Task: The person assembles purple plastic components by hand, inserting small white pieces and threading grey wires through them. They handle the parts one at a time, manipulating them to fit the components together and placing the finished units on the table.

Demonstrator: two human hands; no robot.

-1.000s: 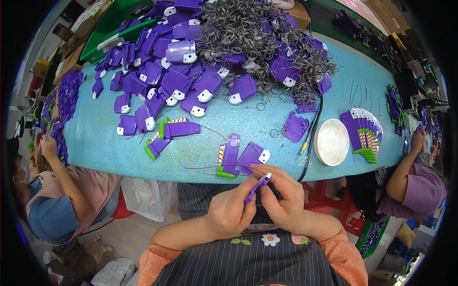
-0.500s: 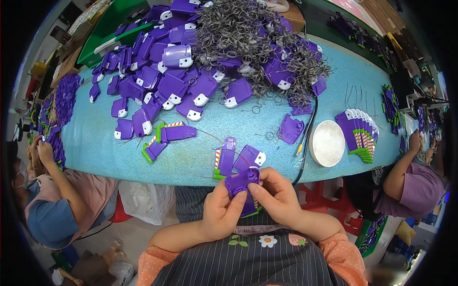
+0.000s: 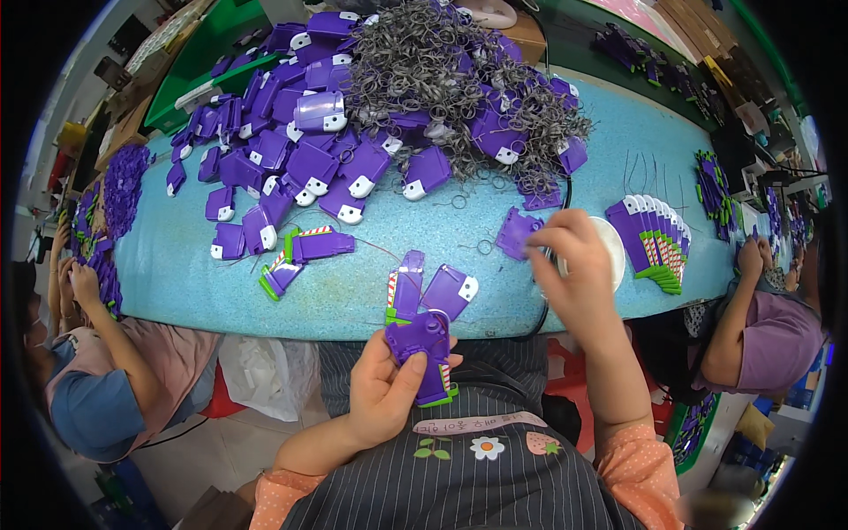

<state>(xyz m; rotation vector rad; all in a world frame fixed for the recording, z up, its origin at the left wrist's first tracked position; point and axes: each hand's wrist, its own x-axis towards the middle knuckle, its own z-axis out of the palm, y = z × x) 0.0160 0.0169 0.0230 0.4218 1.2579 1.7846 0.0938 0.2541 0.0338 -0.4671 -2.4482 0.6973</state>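
Note:
Above my lap at the table's front edge, my left hand (image 3: 382,397) is closed round a purple plastic shell (image 3: 408,336); a green-edged wing piece with red-and-white stripes (image 3: 445,378) shows below it. My right hand (image 3: 579,274) is raised over the table, thumb and curled fingers apart with nothing visible between them. Its fingertips are beside a loose purple shell (image 3: 514,233), and the hand partly covers a white round bowl (image 3: 612,252). Just beyond my left hand lie a green-edged purple wing (image 3: 408,284) and a purple panel with a white end (image 3: 446,291).
A heap of purple panels (image 3: 305,163) and a tangle of grey wire rings (image 3: 433,71) fill the table's far side. Purple-and-green wings (image 3: 322,246) lie left, and a fanned stack (image 3: 652,240) lies right. A black cable (image 3: 565,190) crosses the table. Co-workers sit at both sides.
My right hand has let go of the shell and moved up and right toward the loose purple shell and bowl. The left hand alone keeps the held shell, slightly lower and further left.

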